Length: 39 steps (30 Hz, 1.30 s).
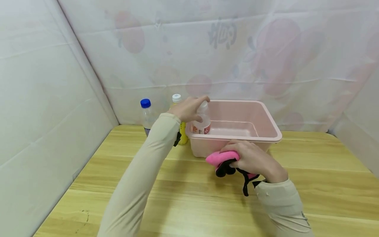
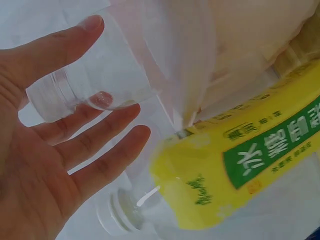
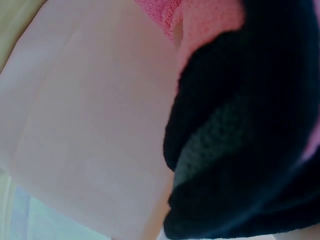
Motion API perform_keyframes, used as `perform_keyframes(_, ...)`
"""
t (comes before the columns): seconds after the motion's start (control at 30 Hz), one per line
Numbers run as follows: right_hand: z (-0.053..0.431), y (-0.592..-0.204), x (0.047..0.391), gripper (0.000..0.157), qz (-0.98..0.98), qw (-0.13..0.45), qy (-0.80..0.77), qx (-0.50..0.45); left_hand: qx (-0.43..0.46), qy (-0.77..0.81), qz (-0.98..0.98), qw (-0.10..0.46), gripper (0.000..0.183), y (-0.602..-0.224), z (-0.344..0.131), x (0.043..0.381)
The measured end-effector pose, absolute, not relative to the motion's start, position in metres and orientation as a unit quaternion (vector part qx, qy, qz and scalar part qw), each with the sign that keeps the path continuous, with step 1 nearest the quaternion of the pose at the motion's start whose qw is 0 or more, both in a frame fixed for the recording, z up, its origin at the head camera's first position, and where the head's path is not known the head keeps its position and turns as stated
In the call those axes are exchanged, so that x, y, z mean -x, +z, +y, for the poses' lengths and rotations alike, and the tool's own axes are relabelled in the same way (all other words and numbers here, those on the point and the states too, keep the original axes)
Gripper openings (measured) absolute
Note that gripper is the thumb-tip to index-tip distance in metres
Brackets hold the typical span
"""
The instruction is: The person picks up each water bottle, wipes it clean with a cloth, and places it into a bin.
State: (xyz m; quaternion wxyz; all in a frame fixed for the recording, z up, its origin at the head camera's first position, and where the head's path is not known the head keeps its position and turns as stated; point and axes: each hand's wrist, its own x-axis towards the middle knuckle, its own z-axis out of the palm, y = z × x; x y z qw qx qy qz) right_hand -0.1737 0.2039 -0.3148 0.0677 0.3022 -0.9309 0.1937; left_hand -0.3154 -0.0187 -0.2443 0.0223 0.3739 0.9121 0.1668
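Note:
In the head view a clear plastic bottle [image 1: 202, 123] with a red-and-white label stands in the left end of the pink plastic bin [image 1: 267, 126]. My left hand [image 1: 189, 108] is at its upper part, fingers spread and fairly straight. The left wrist view has the bottle's neck [image 2: 65, 90] between the thumb and the fingers, away from the palm. At the bin's near side, my right hand [image 1: 251, 158] grips a soft pink-and-black cloth item [image 1: 222, 159] with a dangling black strap. Black fabric [image 3: 225, 140] fills much of the right wrist view, next to the bin wall.
Left of the bin stands a yellow-labelled bottle [image 1: 183, 135] with a white cap, partly behind my left hand. Farther left is a clear bottle [image 1: 148, 115] with a blue cap. All stand on a wooden table [image 1: 195, 204], with white printed fabric [image 1: 177, 49] behind.

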Motion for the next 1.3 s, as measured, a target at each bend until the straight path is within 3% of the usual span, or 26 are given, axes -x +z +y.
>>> perform_keyframes(0.37, 0.202, -0.313, 0.173, 0.037, -0.932, 0.066, 0.191, -0.300, -0.321, 0.132, 0.937, 0.038, 0.069, -0.231, 0.012, 0.325)
perform_keyframes(0.6, 0.200, -0.312, 0.172, 0.038, -0.932, 0.067, 0.194, -0.299, -0.286, 0.165, 0.943, 0.039, 0.077, -0.243, 0.007, 0.338)
perform_keyframes(0.8, 0.199, -0.313, 0.172, 0.037, -0.932, 0.070, 0.192, -0.299, -0.272, 0.181, 0.945, 0.031, 0.070, -0.255, 0.007, 0.341)
perform_keyframes(1.3, 0.193, -0.317, 0.174, 0.036, -0.932, 0.053, 0.198, -0.299, -0.208, 0.006, 0.978, 0.015, 0.066, -0.260, 0.019, 0.337)
